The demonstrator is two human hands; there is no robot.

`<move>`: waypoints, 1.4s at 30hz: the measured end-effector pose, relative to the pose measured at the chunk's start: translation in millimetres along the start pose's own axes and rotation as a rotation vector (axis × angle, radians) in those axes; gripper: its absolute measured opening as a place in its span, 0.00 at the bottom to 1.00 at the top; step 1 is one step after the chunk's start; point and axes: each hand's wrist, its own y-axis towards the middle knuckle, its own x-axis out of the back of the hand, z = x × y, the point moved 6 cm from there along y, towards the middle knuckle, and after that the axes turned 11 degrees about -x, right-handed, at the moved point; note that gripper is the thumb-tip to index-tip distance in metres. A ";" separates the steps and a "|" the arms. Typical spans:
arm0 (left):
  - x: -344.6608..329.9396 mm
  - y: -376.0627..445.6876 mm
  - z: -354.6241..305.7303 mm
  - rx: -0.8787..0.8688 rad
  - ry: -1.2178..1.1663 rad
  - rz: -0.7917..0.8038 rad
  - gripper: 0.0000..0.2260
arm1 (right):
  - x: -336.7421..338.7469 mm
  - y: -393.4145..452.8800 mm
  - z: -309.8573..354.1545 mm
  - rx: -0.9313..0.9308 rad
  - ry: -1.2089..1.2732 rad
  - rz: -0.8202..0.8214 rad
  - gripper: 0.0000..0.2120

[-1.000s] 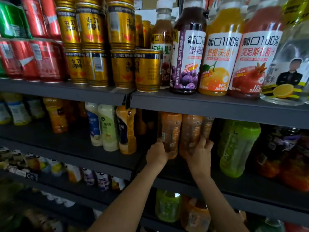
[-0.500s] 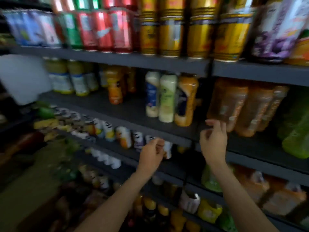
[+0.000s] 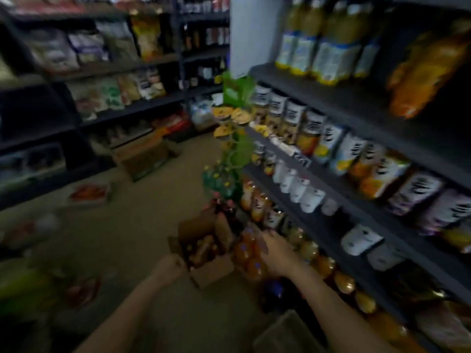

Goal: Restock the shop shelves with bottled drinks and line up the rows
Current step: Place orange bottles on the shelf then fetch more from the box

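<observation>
Brown carton [image 3: 204, 272] beside left hand [image 3: 169, 267], right hand [image 3: 276, 252] over orange bottles [image 3: 248, 253]; fingers' hold, labels blurred, unreadable.

Both bare arms reach forward and down. The left hand [image 3: 169, 267] looks curled. The right hand [image 3: 276, 253] has fingers spread out.

- Two forearms entered from the bottom edge, both bare with no sleeve in view.
- The left hand [image 3: 170, 266] wore no glove, ring or band that the blurred picture showed.
- The right hand [image 3: 278, 253] was likewise ungloved, its wrist without a watch or strap.
- Motion blur hid finer detail.
</observation>
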 end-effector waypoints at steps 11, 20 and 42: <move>-15.8 39.9 129.2 0.253 -0.204 -0.056 0.12 | -140.3 152.1 27.3 -0.149 -0.118 0.251 0.15; -12.3 192.2 160.4 0.244 -0.485 -0.132 0.05 | -237.7 293.8 62.5 -0.030 -0.165 0.269 0.13; -106.2 280.3 233.5 0.369 -0.579 -0.247 0.10 | -364.0 420.4 82.7 0.259 -0.367 0.510 0.38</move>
